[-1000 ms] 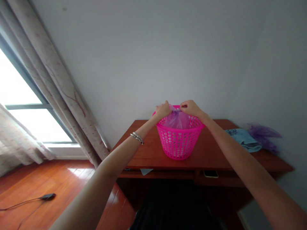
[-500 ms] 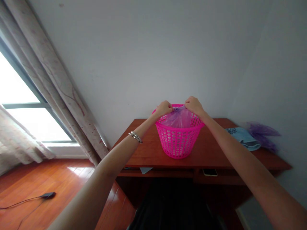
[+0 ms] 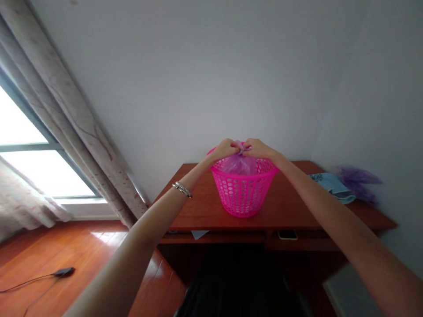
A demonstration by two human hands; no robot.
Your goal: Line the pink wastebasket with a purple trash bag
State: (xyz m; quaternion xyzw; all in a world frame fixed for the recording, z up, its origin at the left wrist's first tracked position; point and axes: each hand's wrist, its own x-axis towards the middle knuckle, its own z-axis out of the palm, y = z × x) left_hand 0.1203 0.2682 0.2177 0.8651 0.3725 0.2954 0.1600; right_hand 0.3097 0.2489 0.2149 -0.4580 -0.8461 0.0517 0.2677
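A bright pink plastic basket with a lattice of holes stands upright on the reddish-brown desk. Inside it sits a translucent purple plastic bag, its top gathered and twisted at the rim's height. My left hand pinches the gathered neck from the left. From the other side, my right hand grips the same neck, its fingers close to the left ones. The fingertips partly hide the twisted plastic. What the bag contains cannot be made out.
On the desk's right lie a folded light blue cloth and a crumpled purple bag. A phone rests on the shelf below the desktop. At left are a curtain and a black adapter with cable on the floor.
My right hand has moved left and slightly down, bringing both hands together at the bag's neck. The plastic stretched between them is now bunched up. The basket stays in place on the desk.
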